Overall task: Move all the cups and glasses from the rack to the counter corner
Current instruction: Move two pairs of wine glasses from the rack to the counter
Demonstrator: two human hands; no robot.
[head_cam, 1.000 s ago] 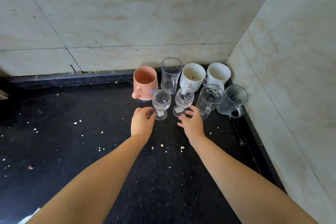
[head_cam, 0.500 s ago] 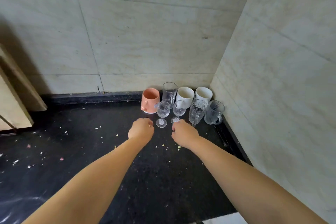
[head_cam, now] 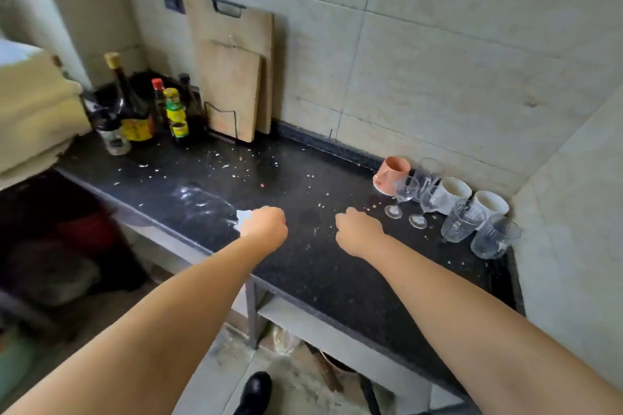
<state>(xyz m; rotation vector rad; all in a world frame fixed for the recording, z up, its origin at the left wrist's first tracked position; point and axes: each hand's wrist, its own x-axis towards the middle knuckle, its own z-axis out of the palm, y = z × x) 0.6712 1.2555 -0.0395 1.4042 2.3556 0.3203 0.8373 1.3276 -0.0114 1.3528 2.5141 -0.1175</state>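
Fingers of the left hand [head_cam: 266, 227] and right hand [head_cam: 358, 231] were curled in and held nothing. Both fists hung over the black counter [head_cam: 303, 266]. Off past the right fist, well apart from it, the pink cup [head_cam: 391, 175], two stem glasses [head_cam: 404, 190], white cups [head_cam: 451, 189] and glass mugs [head_cam: 463, 221] stood together in the corner.

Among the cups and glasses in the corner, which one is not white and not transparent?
The pink mug, leftmost of the group. The two mugs behind are white; the other five are clear glass.
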